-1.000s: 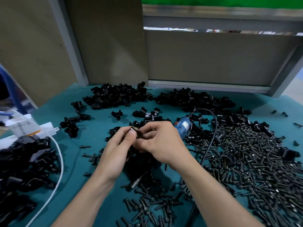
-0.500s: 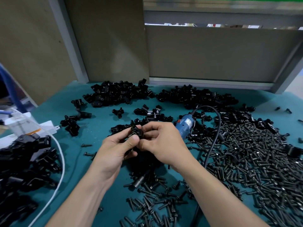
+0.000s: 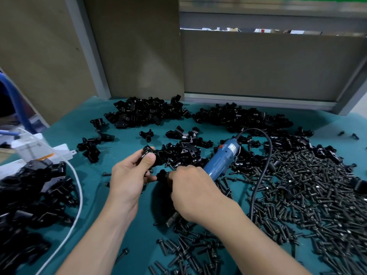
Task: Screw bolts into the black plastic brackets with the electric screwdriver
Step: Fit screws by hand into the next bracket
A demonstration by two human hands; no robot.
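"On the teal mat, centre field: what do you log?"

"Logging from my remote seat. Item 1: left hand, thumb and fingers curled, pinching one black bracket held clear of the mat. Item 2: right hand, clenched round the electric screwdriver. Its blue body slants up to the right past the knuckles, and the bit end pokes out below the palm, just over loose bolts. Item 3: small black piece between the two hands, against the right hand's fingertips. I cannot tell whether it is a bolt or a bracket."

"And stock?"

"Item 4: bolt heap, right side, spreading to the near edge. Item 5: bracket piles, two along the far edge, with more scattered mid-mat. Item 6: stack of black parts, far left. Item 7: black cable, looping from the screwdriver's rear across the bolts. Item 8: white cable, curving just beside that left stack."
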